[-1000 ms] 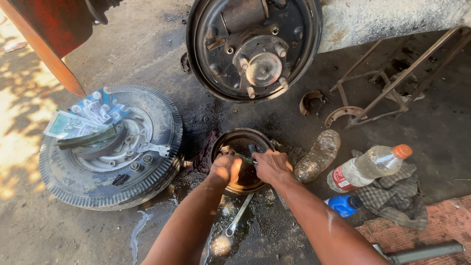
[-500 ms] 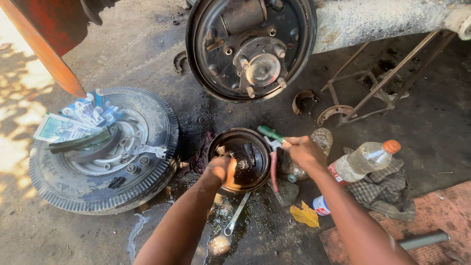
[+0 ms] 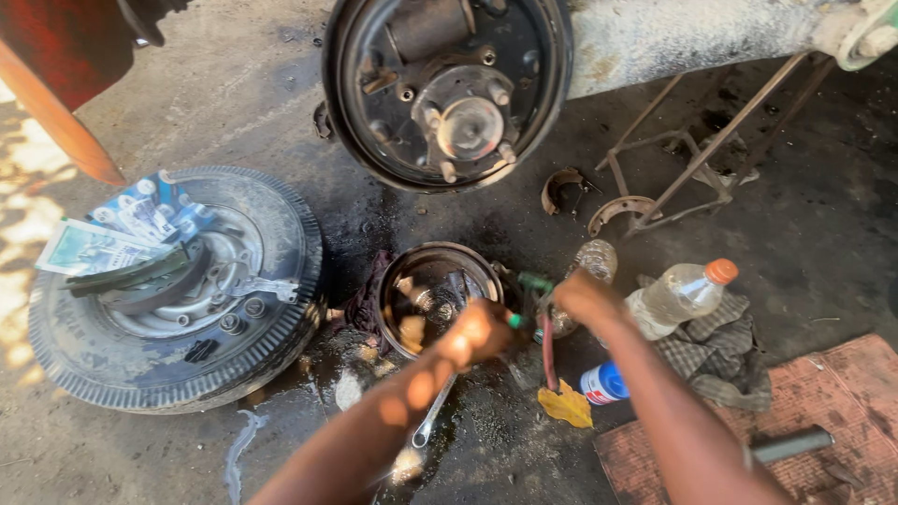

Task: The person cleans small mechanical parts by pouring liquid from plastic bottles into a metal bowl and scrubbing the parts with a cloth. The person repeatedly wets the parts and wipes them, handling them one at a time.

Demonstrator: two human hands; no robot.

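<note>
head view: looking down on an oily concrete floor under a raised axle.
axle and backing plate (image 3: 449, 93): far centre, bare, no drum or wheel on it; hub and studs exposed.
wheel (image 3: 178, 290): lies flat at left, tyre on, with brake shoes and printed packets (image 3: 112, 229) resting on its rim.
red mat (image 3: 795, 421): near right, a dark bar lying on it.
brake drum (image 3: 435, 295): the piece in hand, on the floor at centre, open side up, greasy inside.
left hand (image 3: 477, 332): clenched at the drum's near-right rim around the end of a green-handled tool (image 3: 528, 299).
right hand (image 3: 585, 299): just right of the drum, closed on the same tool together with a red-handled one hanging down.
progress: by the look of it, stripping is done, with wheel and drum off and old shoes (image 3: 599, 201) lying far right; work on the drum is under way and refitting is all left.
clutter: two plastic bottles (image 3: 683, 290) on a grey rag at right, a blue-capped can (image 3: 603, 383), a yellow scrap, a spanner (image 3: 430, 421) near the drum.
in the way: the bottles crowd the right hand; the oil puddle surrounds the drum.
</note>
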